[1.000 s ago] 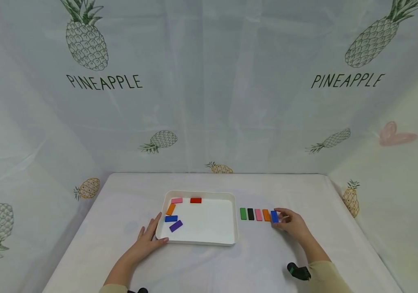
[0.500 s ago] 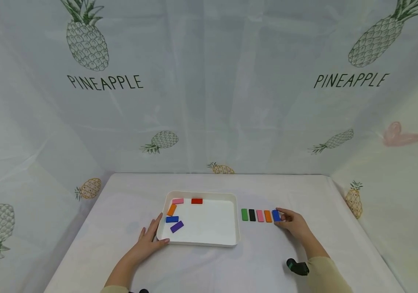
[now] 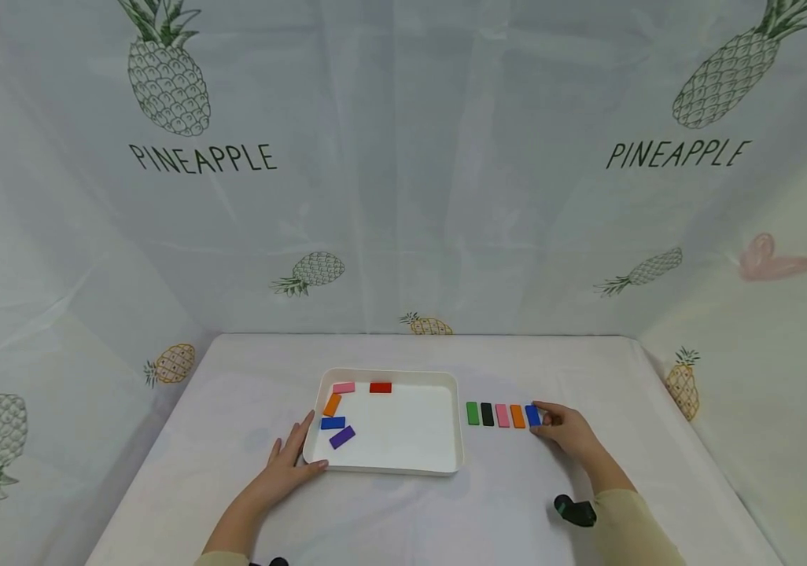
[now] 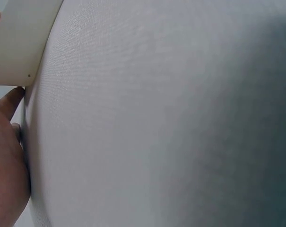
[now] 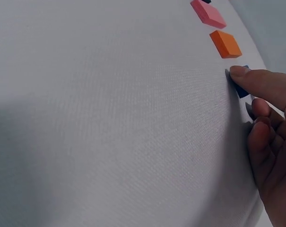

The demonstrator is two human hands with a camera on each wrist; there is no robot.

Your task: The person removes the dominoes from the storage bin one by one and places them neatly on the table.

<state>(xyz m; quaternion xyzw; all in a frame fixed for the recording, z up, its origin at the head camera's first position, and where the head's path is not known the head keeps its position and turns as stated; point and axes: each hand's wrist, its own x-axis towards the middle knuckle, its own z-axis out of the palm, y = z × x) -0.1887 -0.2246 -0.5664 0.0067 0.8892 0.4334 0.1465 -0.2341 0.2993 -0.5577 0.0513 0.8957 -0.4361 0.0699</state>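
Note:
My right hand pinches a small blue block between thumb and fingers, at the right end of a row on the white tablecloth. In the right wrist view the thumb covers part of that blue block, which lies low at the cloth beside an orange block. Further left in the row are a pink block, a black block and a green block. My left hand rests spread at the near left corner of a white tray, thumb along its front side.
Inside the tray lie a pink block, a red block, an orange block, a blue block and a purple block. A pineapple-print curtain hangs behind the table. A black wrist camera juts from the right sleeve.
The right hand has shifted its blue block slightly, so it now sits more evenly in line with the row. The left hand stays at the tray; the head view has moved a little.

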